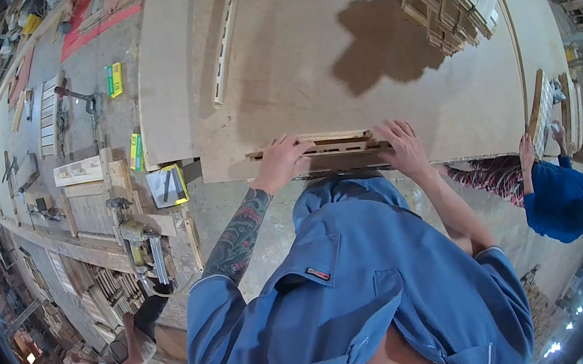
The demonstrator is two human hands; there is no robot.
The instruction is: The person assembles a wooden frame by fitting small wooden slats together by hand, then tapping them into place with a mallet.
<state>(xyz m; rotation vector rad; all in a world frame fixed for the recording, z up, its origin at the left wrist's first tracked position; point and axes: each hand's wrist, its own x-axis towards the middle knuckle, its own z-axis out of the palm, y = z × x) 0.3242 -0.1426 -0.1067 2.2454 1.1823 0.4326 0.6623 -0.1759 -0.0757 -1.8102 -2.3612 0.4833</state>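
Just inside the near edge of the board-topped table lie slotted wooden strips (338,149), side by side and running left to right. My left hand (282,161) is closed over their left end, fingers on top and thumb toward me. At the right end, my right hand (402,148) rests with its fingers spread, touching the strips near their tip. Part of each strip end is hidden under my hands. Farther back on the tabletop (291,58) a long slotted strip (227,41) lies alone, and a stack of wooden pieces (455,2) stands at the right.
On the left bench are clamps (89,101), yellow-green boxes (115,80), a yellow-edged booklet (167,186) and wood pieces (78,172). A person in blue (562,196) works at the table's right end. Another person (113,360) is at the lower left.
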